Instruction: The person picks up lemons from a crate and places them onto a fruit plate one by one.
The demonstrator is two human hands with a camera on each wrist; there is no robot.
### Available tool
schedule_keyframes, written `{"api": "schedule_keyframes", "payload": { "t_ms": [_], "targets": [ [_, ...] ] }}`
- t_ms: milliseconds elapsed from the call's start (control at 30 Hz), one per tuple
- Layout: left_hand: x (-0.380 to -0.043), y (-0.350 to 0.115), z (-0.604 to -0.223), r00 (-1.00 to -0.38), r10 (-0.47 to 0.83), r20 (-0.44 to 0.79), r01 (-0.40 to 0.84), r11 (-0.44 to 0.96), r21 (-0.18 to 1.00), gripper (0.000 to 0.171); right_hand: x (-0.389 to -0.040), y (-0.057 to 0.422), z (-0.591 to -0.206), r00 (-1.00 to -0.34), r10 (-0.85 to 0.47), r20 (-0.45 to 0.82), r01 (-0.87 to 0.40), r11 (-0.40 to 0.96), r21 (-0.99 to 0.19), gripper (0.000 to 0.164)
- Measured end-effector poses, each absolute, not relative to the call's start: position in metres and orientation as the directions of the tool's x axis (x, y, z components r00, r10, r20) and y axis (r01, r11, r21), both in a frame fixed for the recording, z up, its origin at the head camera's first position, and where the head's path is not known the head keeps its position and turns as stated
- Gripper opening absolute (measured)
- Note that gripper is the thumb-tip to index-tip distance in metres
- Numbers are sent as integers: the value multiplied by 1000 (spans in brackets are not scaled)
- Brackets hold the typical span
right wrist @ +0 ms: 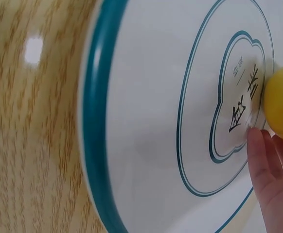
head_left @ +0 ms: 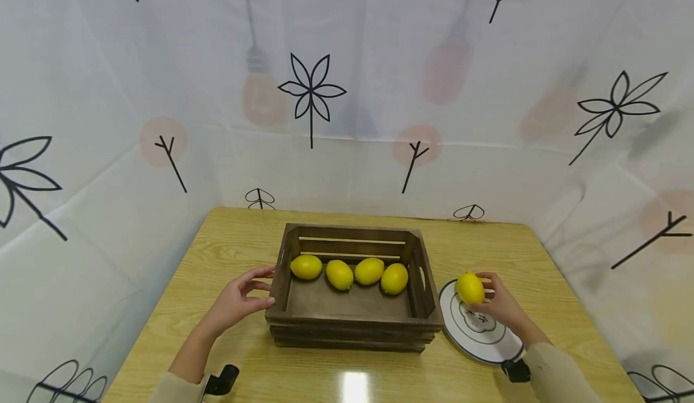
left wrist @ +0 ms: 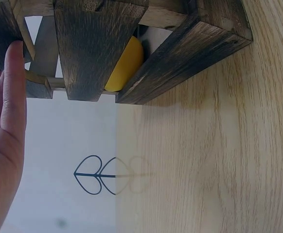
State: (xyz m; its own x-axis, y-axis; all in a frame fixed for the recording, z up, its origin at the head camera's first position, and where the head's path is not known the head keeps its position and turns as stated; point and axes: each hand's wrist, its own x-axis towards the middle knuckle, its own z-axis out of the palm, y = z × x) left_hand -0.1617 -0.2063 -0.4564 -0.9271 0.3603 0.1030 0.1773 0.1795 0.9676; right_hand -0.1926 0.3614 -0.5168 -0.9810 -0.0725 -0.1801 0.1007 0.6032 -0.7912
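Observation:
Several yellow lemons (head_left: 339,274) lie along the back of a dark brown slatted wooden crate (head_left: 352,334). At the crate's left side, my left hand (head_left: 238,297) touches the wood with fairly straight fingers. In the left wrist view, a finger of that hand (left wrist: 8,126) lies against a slat (left wrist: 93,48). Over a round white plate (head_left: 501,346), my right hand (head_left: 501,303) holds another lemon (head_left: 469,288) between thumb and fingers. The right wrist view shows this lemon (right wrist: 282,104) at the right edge, close to the plate's printed centre; whether it touches the plate I cannot tell.
The crate and the plate stand side by side on a light wood-grain table (head_left: 228,240). A white printed cloth (head_left: 358,47) hangs behind and on both sides. Through the crate's slats in the left wrist view, a lemon (left wrist: 127,65) is partly visible.

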Motion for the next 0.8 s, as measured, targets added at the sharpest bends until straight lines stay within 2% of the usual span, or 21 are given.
{"api": "schedule_keyframes", "payload": {
  "t_ms": [267, 800],
  "targets": [
    [-162, -206, -456, -925, 364, 110, 180, 165, 970, 59, -190, 363, -512, -984, -90, -153, 66, 612, -788, 83],
    [-162, -206, -458, -927, 359, 109, 184, 181, 966, 59, -191, 367, -488, -991, -136, -17, -69, 603, -794, 77]
  ]
}}
